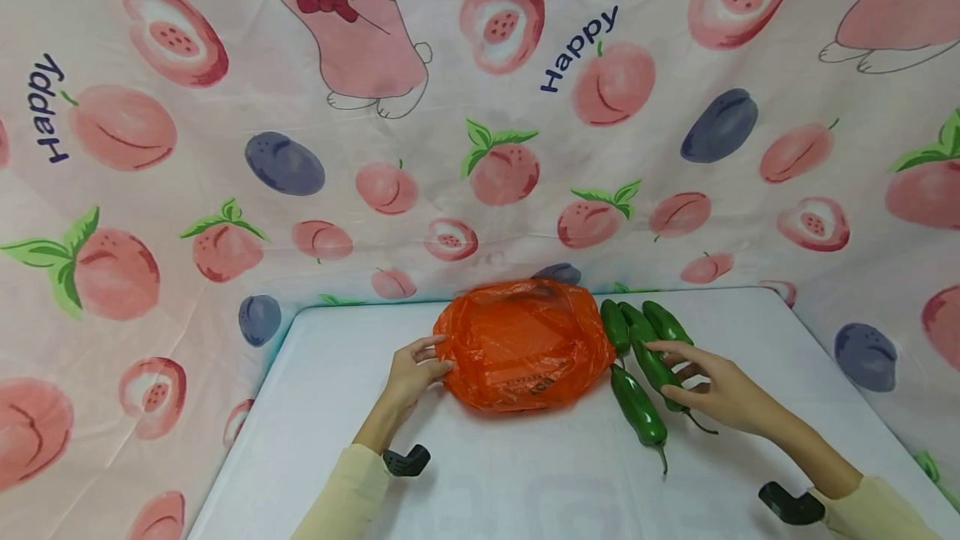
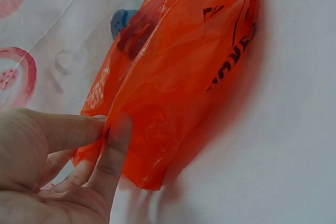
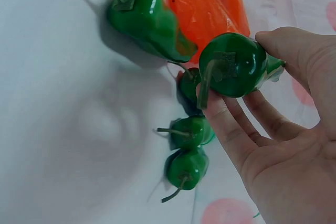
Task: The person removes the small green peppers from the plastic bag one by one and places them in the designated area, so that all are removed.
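A crumpled orange plastic bag point(image 1: 525, 348) with dark print lies toward the back of the white table. At its left side my left hand point(image 1: 420, 369) pinches the bag's edge between thumb and fingers; in the left wrist view the thin plastic point(image 2: 157, 93) runs between the fingertips. To the right of the bag, my right hand point(image 1: 712, 382) grips a glossy green chili pepper point(image 3: 233, 64) with thumb on one side and fingers on the other, its stem pointing toward the wrist camera. Another green chili pepper point(image 1: 637, 407) lies just left of the held one, near the bag's right edge.
More green chili peppers point(image 1: 667, 322) lie behind the held one, close together near the table's back edge. A peach-patterned cloth point(image 1: 420, 148) hangs behind the white table point(image 1: 525, 473). Black devices point(image 1: 407, 461) sit at both wrists.
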Available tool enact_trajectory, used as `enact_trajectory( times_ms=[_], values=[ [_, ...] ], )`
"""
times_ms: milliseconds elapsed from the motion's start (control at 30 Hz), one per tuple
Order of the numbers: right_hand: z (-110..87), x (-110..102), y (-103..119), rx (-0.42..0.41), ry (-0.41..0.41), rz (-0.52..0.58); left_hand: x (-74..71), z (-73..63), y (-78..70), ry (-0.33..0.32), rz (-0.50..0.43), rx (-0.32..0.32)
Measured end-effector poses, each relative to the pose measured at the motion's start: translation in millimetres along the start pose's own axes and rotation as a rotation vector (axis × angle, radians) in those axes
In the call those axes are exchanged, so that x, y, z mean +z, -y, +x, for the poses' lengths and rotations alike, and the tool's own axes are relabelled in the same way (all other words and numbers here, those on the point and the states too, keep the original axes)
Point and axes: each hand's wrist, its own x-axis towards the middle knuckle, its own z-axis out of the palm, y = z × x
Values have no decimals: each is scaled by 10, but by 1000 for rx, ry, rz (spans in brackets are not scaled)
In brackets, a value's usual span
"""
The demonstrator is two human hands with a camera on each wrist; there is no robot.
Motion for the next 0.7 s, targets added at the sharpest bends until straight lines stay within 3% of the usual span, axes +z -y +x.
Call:
enact_trajectory(
  times_ms=[433, 700],
  values=[
    [-61, 38, -237, 46, -27, 56, 20, -30, -25, 6, -10, -13],
    [-93, 73, -353, 156, 7, 127, 16, -17, -8, 2, -29, -2]
  ],
)
